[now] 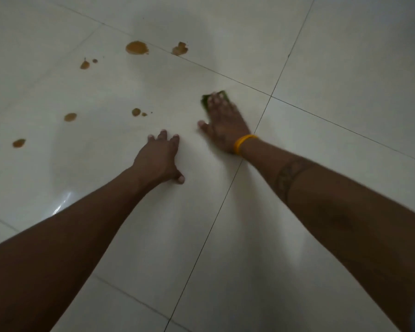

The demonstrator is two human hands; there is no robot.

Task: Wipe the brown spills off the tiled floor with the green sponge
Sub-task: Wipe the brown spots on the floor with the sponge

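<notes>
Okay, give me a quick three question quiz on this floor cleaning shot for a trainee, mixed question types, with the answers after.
1. True or false: the green sponge lies under the right hand.
2. Which wrist wears the yellow band? A) left B) right C) neither
3. What is the left hand doing?

Key
1. True; its fingers press flat on it.
2. B.
3. It rests on the tiled floor with spread fingers, holding nothing, while brown spills remain beyond it.
</notes>
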